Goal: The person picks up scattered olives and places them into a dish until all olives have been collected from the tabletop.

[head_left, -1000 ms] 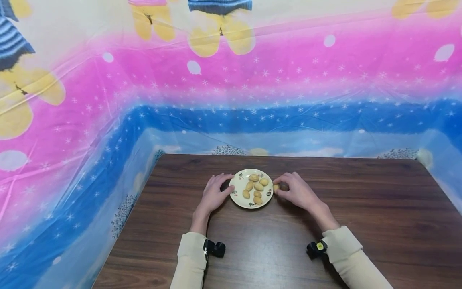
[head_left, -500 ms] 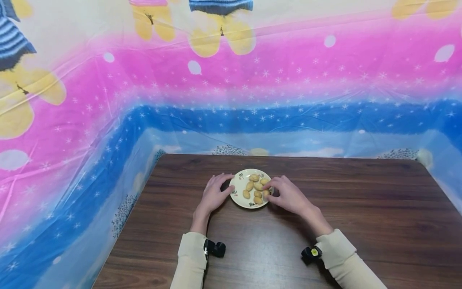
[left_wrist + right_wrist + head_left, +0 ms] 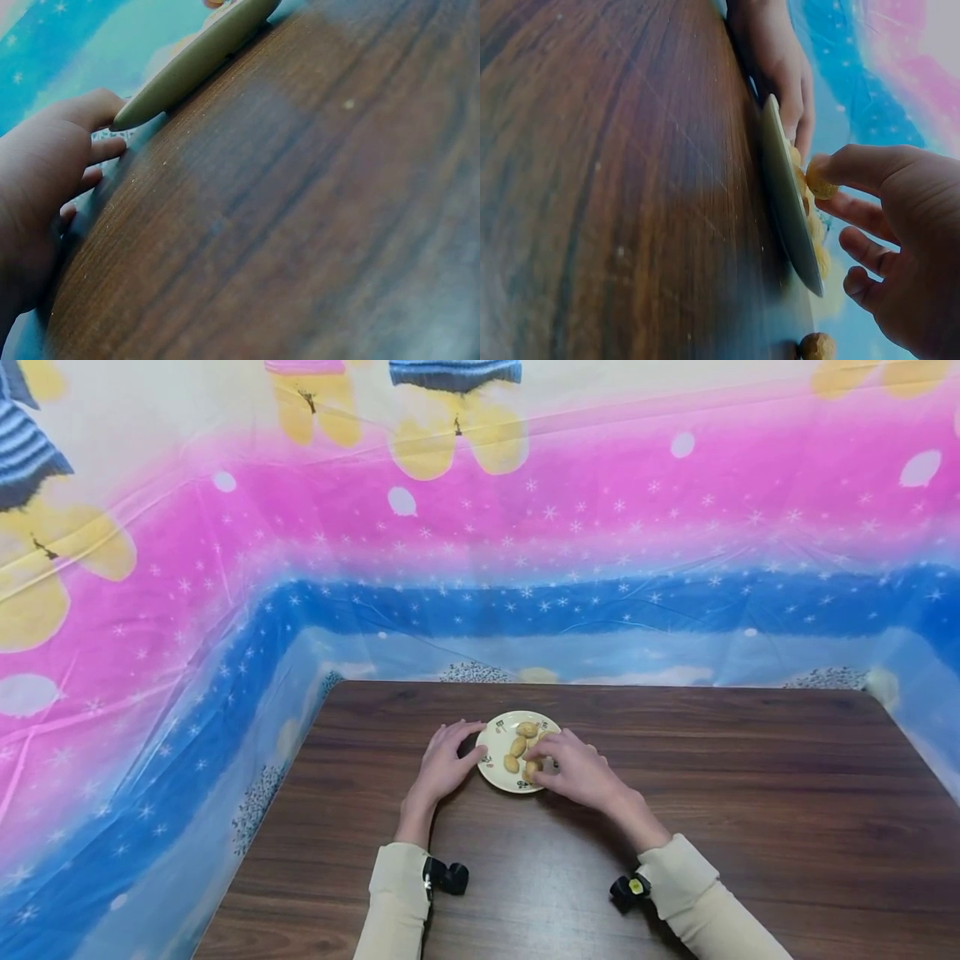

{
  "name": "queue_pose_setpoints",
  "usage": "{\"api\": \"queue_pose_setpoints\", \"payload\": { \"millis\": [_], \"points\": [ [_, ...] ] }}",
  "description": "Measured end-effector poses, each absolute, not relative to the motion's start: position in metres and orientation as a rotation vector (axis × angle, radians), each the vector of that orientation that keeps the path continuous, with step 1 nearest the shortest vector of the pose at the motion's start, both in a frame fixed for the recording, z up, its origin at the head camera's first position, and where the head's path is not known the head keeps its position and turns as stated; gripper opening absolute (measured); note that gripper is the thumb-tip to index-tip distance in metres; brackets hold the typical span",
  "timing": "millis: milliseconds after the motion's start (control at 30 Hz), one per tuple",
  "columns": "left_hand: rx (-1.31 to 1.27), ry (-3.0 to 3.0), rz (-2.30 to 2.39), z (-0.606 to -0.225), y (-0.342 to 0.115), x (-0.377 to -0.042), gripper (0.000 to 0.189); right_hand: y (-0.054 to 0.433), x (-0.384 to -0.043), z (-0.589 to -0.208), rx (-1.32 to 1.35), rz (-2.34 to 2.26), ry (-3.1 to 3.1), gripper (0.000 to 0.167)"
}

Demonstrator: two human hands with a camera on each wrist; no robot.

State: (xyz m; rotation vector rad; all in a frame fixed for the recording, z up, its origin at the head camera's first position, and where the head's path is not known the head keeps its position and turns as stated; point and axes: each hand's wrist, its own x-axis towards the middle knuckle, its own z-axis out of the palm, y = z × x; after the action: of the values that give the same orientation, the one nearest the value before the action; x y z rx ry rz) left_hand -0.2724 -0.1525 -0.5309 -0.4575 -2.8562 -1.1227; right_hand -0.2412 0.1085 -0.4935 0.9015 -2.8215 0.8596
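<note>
A small cream plate (image 3: 491, 772) with dark printed marks holds several small, oval yellow-brown pieces (image 3: 518, 746), like baby potatoes or nuts. My left hand (image 3: 442, 762) lies at the plate's left side, thumb and forefinger touching the rim, its fingers extended. Over the right half of the plate, my right hand (image 3: 581, 770) covers some of the pieces. Its thumb and forefinger pinch one oval piece (image 3: 822, 180), seen in the right wrist view just above the others. The remaining right fingers hang loosely bent.
Another roundish brown piece (image 3: 817, 346) sits on the table past the plate, hidden behind my right hand in the head view. The dark wooden table (image 3: 750, 793) ends at a pink and blue patterned cloth (image 3: 570, 527). Black wrist cameras sit on both sleeves.
My right hand has moved left from beside the plate to over it, bringing one oval piece along from the table. The left hand has stayed at the rim.
</note>
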Motion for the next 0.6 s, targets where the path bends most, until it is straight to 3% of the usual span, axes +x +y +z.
{"api": "queue_pose_setpoints", "payload": {
  "millis": [600],
  "points": [
    [-0.454,-2.868,-1.104,-0.531,-0.152,-0.273,0.045,0.087,-0.242,-0.495,0.948,0.825,-2.799,0.021]
  ]
}}
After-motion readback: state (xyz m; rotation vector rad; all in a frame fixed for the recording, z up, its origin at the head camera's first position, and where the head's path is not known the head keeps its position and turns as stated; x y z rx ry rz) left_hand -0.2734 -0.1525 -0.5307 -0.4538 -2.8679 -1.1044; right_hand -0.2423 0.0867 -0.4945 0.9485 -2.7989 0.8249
